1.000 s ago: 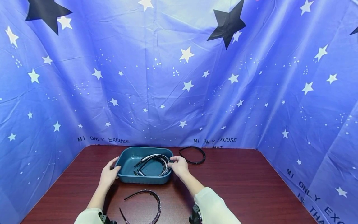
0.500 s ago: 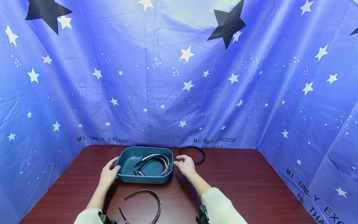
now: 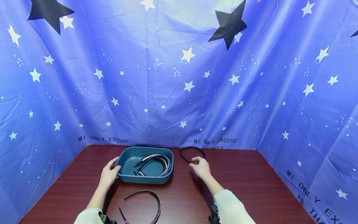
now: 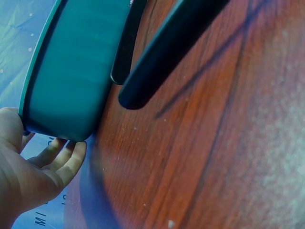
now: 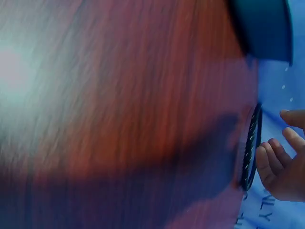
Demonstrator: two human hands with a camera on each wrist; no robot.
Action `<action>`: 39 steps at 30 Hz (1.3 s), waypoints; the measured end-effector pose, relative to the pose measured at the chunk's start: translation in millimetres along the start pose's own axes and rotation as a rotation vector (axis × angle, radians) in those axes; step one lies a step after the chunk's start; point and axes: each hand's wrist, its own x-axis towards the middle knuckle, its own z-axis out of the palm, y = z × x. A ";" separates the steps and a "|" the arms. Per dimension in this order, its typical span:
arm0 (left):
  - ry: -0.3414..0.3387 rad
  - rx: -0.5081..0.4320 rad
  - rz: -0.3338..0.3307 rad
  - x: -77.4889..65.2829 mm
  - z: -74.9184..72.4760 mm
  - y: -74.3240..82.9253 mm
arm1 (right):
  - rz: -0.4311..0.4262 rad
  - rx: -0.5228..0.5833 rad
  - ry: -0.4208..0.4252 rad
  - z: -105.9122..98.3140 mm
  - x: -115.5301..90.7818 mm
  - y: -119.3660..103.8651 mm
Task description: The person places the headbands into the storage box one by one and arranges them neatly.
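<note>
A teal plastic bin (image 3: 144, 179) stands at the back of the table, with several dark and silvery headbands (image 3: 168, 166) heaped at its right side. My left hand (image 3: 107, 175) holds the bin's left end, thumb at the rim and fingers against the outer wall, as the left wrist view also shows. My right hand (image 3: 202, 168) is right of the bin, fingers loosely bent and apart, close to a black headband (image 5: 249, 157) lying on the table. The right wrist view shows nothing between those fingers. Another dark, glittery headband (image 3: 159, 203) lies in front of the bin.
The reddish-brown wooden table (image 3: 251, 186) carries everything. A blue star-patterned cloth (image 3: 167, 77) hangs behind and at both sides of it. In the left wrist view, dark headband ends (image 4: 157, 62) appear large beside the bin.
My right hand has let go of the bin's right end and moved right to the black headband. My left hand and the bin have stayed in place.
</note>
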 end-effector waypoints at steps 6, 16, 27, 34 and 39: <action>0.000 0.002 -0.004 0.0 0.3 0.3 | -0.071 -0.102 -0.001 -3.5 1.7 15.7; 0.011 0.005 -0.009 0.3 1.2 0.1 | -0.177 -0.186 -0.011 -0.1 6.2 23.6; 0.006 -0.004 0.000 0.6 0.8 -0.8 | -0.227 -0.243 -0.024 2.0 7.3 23.8; 0.012 0.001 0.002 0.4 0.9 -1.4 | -0.240 -0.264 -0.043 1.9 7.5 24.7; 0.012 0.004 0.000 0.1 1.4 -0.8 | -0.246 -0.286 -0.052 2.8 9.3 26.9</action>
